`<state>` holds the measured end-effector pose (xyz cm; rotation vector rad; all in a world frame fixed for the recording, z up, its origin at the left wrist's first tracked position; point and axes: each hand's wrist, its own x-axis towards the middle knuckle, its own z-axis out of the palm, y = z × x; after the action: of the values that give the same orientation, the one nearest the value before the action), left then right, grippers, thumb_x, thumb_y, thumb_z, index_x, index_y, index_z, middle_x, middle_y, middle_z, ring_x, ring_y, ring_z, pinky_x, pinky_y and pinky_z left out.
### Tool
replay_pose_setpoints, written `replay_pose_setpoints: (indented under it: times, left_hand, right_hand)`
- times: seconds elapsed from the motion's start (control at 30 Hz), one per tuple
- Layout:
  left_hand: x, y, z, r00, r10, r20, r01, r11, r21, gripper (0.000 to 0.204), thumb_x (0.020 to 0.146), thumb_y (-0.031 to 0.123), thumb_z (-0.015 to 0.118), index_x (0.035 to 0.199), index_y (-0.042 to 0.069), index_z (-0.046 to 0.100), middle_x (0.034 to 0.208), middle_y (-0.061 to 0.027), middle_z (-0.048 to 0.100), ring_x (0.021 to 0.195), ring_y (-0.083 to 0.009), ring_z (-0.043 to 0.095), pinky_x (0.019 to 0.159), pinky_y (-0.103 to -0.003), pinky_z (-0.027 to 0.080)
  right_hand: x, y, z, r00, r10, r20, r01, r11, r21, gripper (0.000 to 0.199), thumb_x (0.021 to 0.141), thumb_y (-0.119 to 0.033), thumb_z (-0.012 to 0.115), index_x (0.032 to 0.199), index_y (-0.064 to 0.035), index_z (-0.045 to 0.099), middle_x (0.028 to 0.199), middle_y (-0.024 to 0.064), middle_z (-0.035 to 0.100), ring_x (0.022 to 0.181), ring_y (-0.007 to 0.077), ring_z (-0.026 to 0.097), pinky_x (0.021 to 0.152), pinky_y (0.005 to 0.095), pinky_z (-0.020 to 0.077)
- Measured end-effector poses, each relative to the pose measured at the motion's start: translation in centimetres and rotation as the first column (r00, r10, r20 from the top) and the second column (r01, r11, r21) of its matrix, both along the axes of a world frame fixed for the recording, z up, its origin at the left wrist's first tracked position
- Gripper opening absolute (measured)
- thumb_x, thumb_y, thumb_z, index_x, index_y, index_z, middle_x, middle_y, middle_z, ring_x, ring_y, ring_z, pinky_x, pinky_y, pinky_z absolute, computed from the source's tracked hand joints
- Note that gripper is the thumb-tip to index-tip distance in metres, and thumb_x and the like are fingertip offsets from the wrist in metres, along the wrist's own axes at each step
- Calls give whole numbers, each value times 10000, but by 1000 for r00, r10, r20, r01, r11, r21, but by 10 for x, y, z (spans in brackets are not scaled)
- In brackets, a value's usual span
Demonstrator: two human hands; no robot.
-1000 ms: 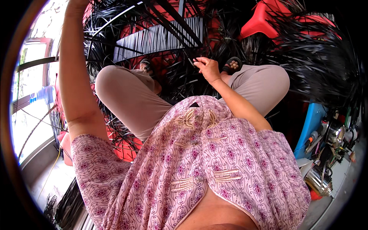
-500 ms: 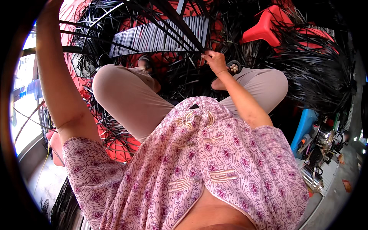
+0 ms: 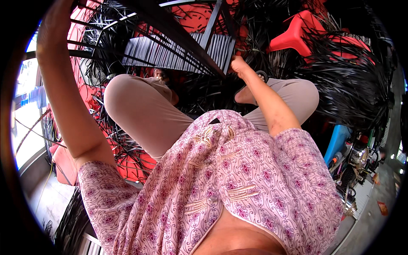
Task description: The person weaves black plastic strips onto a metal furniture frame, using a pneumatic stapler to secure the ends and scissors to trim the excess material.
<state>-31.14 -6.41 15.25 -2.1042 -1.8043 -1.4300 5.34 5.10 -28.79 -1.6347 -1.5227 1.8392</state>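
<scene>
In front of my knees stands a dark frame (image 3: pixel 212 63) with long slanting bars. Grey strips lie side by side across it as a slatted panel (image 3: pixel 170 50). My right hand (image 3: pixel 239 66) is closed at the panel's lower right corner, its fingers turned away, so what they grip is hidden. My left arm reaches up along the left rim beside thin black bars. My left hand (image 3: pixel 57 19) is dark and cut off by the picture's edge, and its fingers do not show.
Black plastic strips (image 3: pixel 352 89) lie in a big heap on the right and tangled around my feet. A red plastic stool (image 3: pixel 293 36) lies among them at the upper right. Beyond my right knee are a blue container (image 3: pixel 338 142) and shiny metal parts (image 3: pixel 359 155). Red sheeting (image 3: pixel 131 168) covers floor at left.
The dark frame and its panel have shifted and tilted slightly, with the bars swinging right. My right hand has gone from a pinch to a closed fist, a little further right. My left arm moved slightly.
</scene>
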Motion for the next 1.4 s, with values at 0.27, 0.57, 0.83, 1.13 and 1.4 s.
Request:
replay_pose_setpoints:
  times: [0.27, 0.57, 0.83, 1.13, 1.4]
  left_hand:
    - [-52, -42, -29, 956, 4, 293, 77, 961, -266, 609, 792, 427, 658, 1192, -30, 636, 1083, -129, 672, 1031, -208, 609, 946, -344, 421]
    - [-12, -46, -46, 961, -140, 239, 195, 954, -227, 618, 705, 368, 743, 1152, -49, 651, 1063, -154, 672, 992, -222, 625, 919, -348, 454]
    - [13, -38, -41, 979, -113, 172, 161, 940, -300, 632, 670, 362, 764, 1120, -69, 658, 1045, -192, 674, 963, -235, 642, 905, -346, 465]
    - [99, -22, -46, 932, -351, 87, 362, 894, -263, 471, 606, 294, 799, 625, 4, 429, 623, -34, 276, 569, -165, 304, 518, -344, 232]
    - [158, -38, -78, 917, -393, -62, 368, 898, -242, 410, 577, 384, 822, 597, 41, 598, 546, -45, 454, 512, -234, 475, 526, -358, 374]
  right_hand:
    - [11, 39, -20, 659, -599, -454, 165, 705, -690, 222, 890, -97, 458, 948, -21, 658, 957, 137, 701, 862, 280, 674, 844, 449, 531]
    - [1, 48, -5, 688, -609, -396, 496, 792, -356, 373, 815, 136, 508, 1151, -3, 593, 998, 150, 683, 799, 232, 683, 713, 342, 567]
    - [-16, 28, 23, 643, -718, -268, 737, 674, -38, 685, 763, 185, 555, 1404, -16, 421, 1019, 204, 652, 806, 216, 671, 730, 322, 547]
    - [6, 38, 11, 749, -544, -379, 559, 826, -80, 107, 841, -37, 655, 945, -29, 676, 859, 50, 671, 702, 140, 631, 598, 244, 494]
    - [-1, 50, 59, 842, -361, -400, 345, 931, -115, 159, 844, -87, 582, 977, -17, 635, 891, 105, 678, 779, 203, 672, 683, 323, 552]
